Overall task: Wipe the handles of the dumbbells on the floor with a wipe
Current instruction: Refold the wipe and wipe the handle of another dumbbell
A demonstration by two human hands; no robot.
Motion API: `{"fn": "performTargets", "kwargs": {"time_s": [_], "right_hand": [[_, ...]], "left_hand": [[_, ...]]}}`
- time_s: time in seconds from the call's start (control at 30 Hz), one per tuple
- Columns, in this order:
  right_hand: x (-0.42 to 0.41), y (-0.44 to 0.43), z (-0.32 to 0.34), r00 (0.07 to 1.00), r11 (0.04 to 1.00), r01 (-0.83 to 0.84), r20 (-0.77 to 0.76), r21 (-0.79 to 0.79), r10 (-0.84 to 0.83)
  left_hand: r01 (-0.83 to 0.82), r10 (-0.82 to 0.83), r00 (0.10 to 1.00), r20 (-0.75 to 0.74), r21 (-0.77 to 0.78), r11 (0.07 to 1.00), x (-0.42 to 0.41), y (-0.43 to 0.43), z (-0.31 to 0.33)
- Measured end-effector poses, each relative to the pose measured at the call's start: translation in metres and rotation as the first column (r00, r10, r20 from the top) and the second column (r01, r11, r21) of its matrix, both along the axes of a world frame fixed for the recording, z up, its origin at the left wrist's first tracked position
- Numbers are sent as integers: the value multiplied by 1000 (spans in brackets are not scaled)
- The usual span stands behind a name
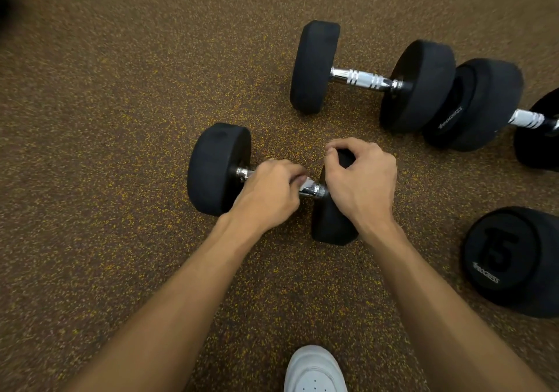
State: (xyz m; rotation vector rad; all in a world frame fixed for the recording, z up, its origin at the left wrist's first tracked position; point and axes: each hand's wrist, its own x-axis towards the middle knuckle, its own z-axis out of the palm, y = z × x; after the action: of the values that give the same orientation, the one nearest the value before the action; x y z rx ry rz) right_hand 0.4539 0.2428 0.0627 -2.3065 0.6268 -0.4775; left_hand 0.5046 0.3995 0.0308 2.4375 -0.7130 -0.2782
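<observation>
Left hand [269, 193] curled tight round the shiny handle [311, 189] of the near dumbbell [217, 168], down on the floor [121, 180]. Right hand [360, 177] curled over its right weight [329, 225], gripping the top. Cannot tell if a wipe sits under the left fingers

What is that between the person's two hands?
In the head view, a short stretch of the near dumbbell's chrome handle shows between the left hand and the right hand.

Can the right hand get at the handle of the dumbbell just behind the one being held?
Probably yes. That handle lies bare, with open floor between; the right hand would first have to let go of the near dumbbell.
</observation>
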Motion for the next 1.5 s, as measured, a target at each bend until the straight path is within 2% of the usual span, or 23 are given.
{"fn": "performTargets", "kwargs": {"time_s": [0.17,0.3,0.47,0.6,0.7,0.83,0.9,1.17,1.4,1.5], "right_hand": [[1,-1,2,1000,1000,-9,-13,-1,9],[1,0,1,1000,1000,-4,-3,-12,4],[1,-1,1,1000,1000,2,-9,-20,-2],[1,-1,0,1000,1000,10,-16,-8,-10],[2,-1,0,1000,1000,7,-17,-5,-7],[2,0,0,1000,1000,7,-4,22,-7],[2,0,0,1000,999,11,-2,30,-11],[5,-1,3,1000,999,23,-12,39,-22],[7,-3,6,999,998,25,-21,55,-24],[6,-3,7,999,999,26,-23,47,-25]], "left_hand": [[-134,132,990,42,50,990,10,14,-3],[-17,18,1000,14,-6,1000,1,4,-1],[-141,142,990,16,-44,989,5,11,-5],[-43,50,998,49,-128,991,-4,2,-2],[-58,75,993,92,-181,982,-1,13,-10],[-37,98,966,239,-247,968,-11,19,-24],[-14,90,964,252,-291,957,-15,24,-28],[132,-20,922,386,-267,954,-18,20,-38],[3,152,883,445,-329,944,-23,37,-53],[32,136,886,443,-352,936,-22,33,-55]]}}
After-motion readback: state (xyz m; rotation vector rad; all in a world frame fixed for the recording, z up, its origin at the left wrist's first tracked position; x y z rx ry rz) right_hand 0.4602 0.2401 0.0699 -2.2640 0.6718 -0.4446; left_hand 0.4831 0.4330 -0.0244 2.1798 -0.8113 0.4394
